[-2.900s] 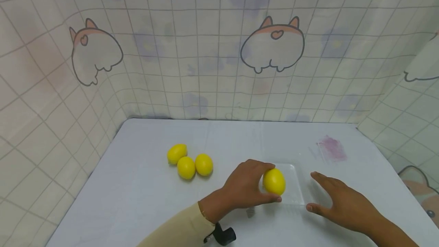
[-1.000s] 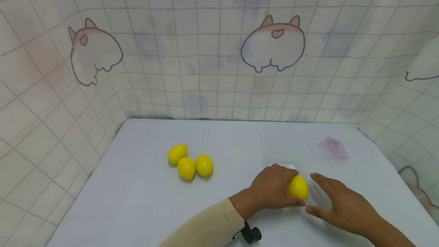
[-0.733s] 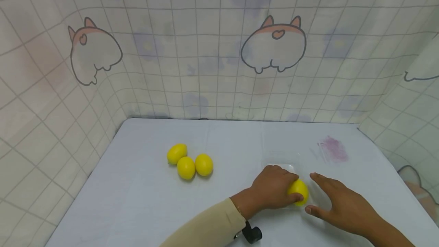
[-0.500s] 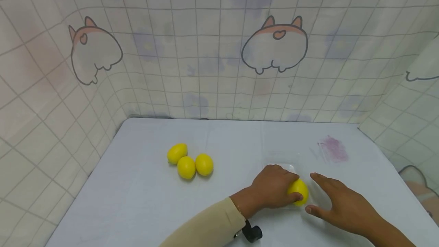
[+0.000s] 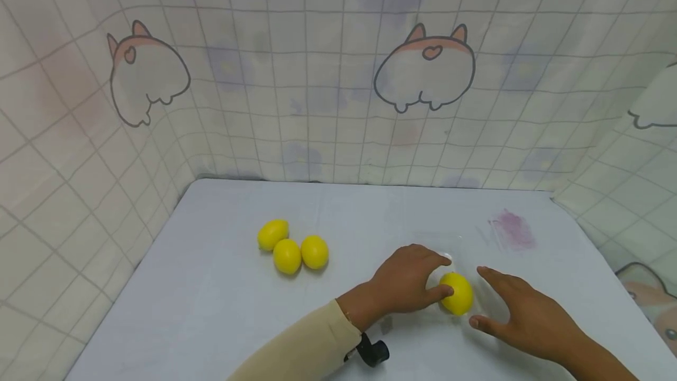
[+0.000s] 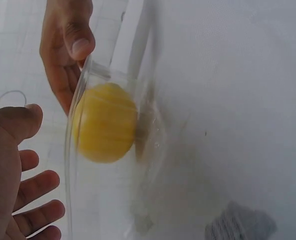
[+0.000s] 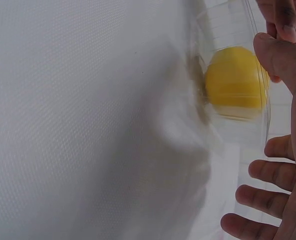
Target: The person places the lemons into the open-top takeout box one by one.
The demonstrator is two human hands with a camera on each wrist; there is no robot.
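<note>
From the head view the lemon (image 5: 456,293) seems to sit bare on the white table (image 5: 211,298), but both wrist views show it inside a clear plastic tray (image 6: 80,100) whose rim barely shows from above. The left hand (image 5: 404,281) lies at the lemon's nine o'clock, fingers spread and relaxed; its thumb tip reaches the lemon's near side, and whether it actually touches I cannot tell. It grips nothing. In the left wrist view its thumb and fingers are splayed wide beside the tray. The right hand (image 5: 520,313) lies flat at the lemon's three o'clock, fingers straight, palm down on the table, holding nothing; its fingertips lie right at the tray's edge in the right wrist view. Only the head view shows three more lemons (image 5: 293,246) clustered at about ten o'clock, well apart from both hands.
</note>
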